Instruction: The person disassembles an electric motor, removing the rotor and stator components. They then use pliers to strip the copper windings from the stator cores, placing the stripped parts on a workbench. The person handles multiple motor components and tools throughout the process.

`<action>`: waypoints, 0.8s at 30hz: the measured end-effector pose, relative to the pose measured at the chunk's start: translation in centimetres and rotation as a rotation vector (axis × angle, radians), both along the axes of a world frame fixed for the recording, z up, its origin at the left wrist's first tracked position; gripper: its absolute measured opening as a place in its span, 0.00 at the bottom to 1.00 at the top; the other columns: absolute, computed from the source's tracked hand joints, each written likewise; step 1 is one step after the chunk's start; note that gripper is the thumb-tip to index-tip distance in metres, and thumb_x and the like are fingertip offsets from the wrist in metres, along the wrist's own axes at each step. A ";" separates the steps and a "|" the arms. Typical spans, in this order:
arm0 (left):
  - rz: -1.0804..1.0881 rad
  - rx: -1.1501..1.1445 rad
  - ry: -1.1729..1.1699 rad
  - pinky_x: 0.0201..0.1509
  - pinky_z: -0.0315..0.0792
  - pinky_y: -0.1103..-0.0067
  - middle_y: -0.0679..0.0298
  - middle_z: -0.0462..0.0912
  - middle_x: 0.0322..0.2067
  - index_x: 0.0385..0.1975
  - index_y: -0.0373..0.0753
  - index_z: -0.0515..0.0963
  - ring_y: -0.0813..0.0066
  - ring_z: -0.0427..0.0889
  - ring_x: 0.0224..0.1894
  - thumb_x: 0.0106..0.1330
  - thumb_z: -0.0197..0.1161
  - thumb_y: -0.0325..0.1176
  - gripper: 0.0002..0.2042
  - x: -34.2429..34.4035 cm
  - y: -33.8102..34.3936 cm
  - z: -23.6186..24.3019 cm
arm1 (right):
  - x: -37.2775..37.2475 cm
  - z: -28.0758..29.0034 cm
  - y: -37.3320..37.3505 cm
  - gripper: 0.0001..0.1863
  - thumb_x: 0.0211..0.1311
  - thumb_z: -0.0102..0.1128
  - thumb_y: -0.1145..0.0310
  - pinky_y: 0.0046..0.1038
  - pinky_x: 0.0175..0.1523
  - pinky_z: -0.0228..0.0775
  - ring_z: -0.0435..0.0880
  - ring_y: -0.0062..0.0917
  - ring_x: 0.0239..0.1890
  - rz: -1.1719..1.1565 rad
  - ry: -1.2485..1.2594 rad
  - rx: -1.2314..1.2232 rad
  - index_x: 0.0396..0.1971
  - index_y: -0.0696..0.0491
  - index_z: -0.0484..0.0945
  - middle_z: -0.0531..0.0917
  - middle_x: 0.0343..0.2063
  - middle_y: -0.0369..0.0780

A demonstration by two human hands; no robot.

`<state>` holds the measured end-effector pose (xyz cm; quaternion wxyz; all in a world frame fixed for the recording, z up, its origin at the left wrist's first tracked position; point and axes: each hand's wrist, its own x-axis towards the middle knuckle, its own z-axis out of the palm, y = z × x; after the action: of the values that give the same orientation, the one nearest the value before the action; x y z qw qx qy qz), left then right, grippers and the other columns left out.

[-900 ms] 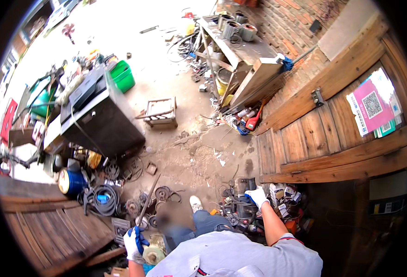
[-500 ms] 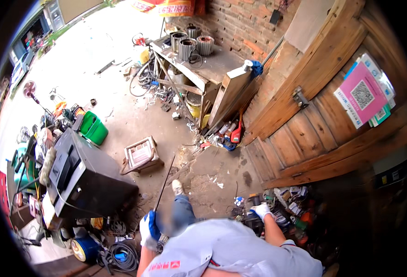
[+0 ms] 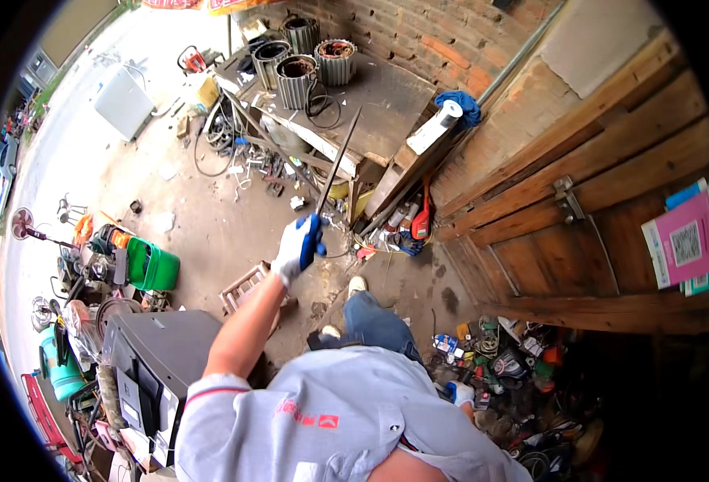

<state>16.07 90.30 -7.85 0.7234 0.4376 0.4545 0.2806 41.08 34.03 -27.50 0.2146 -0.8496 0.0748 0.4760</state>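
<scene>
Long, thin, dark rod [image 3: 340, 164] is grasped by blue-and-white-gloved left hand [image 3: 298, 248]; similarly gloved right hand [image 3: 463, 394]: grip indiscernible.

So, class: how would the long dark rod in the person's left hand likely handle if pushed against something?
The rod is probably stiff: it looks straight, with no visible bend beyond the left hand. It may feel tip-heavy, since its visible length extends beyond that grip.

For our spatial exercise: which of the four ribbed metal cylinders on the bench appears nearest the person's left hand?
The front cylinder, lowest in view; the left one, right one and back one appear farther from the left hand.
</scene>
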 end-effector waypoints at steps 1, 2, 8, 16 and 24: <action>0.015 -0.013 -0.067 0.21 0.68 0.80 0.70 0.65 0.19 0.37 0.33 0.75 0.79 0.67 0.18 0.70 0.53 0.44 0.17 1.7 2.8 -0.5 | -1.1 5.2 5.2 0.11 0.46 0.70 0.63 0.27 0.29 0.70 0.75 0.23 0.18 -0.335 0.168 -0.070 0.25 0.55 0.82 0.81 0.22 0.35; 0.009 -0.039 -0.032 0.21 0.68 0.80 0.70 0.66 0.20 0.38 0.33 0.75 0.79 0.67 0.18 0.70 0.53 0.44 0.17 4.2 4.8 -1.0 | -1.9 2.0 1.5 0.11 0.45 0.71 0.66 0.28 0.28 0.70 0.74 0.22 0.18 -0.288 -0.055 0.148 0.25 0.57 0.81 0.81 0.22 0.35; -0.257 0.687 0.220 0.28 0.72 0.76 0.64 0.74 0.20 0.39 0.35 0.75 0.68 0.75 0.24 0.50 0.64 0.29 0.15 12.9 18.6 -10.3 | -6.0 0.5 6.4 0.15 0.41 0.73 0.68 0.26 0.29 0.73 0.75 0.21 0.21 -0.658 -0.183 0.036 0.28 0.59 0.80 0.81 0.25 0.37; -0.001 -0.326 -0.121 0.20 0.63 0.79 0.70 0.63 0.19 0.43 0.34 0.71 0.77 0.62 0.16 0.72 0.47 0.41 0.15 14.7 26.7 -12.1 | -10.5 21.0 21.3 0.23 0.41 0.70 0.72 0.27 0.39 0.72 0.79 0.25 0.30 -0.736 -0.551 0.328 0.41 0.63 0.77 0.82 0.33 0.40; -0.458 -0.150 0.055 0.10 0.63 0.77 0.66 0.65 0.11 0.28 0.37 0.71 0.75 0.65 0.09 0.68 0.54 0.48 0.18 14.1 31.1 -9.8 | -21.1 49.0 46.2 0.25 0.52 0.62 0.76 0.15 0.19 0.55 0.66 0.12 0.14 -0.845 -1.022 0.307 0.53 0.65 0.71 0.76 0.18 0.34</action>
<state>30.17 121.39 -17.61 0.7859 0.4818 0.3824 0.0629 19.95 80.26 21.51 0.5088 -0.8255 0.2208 -0.1046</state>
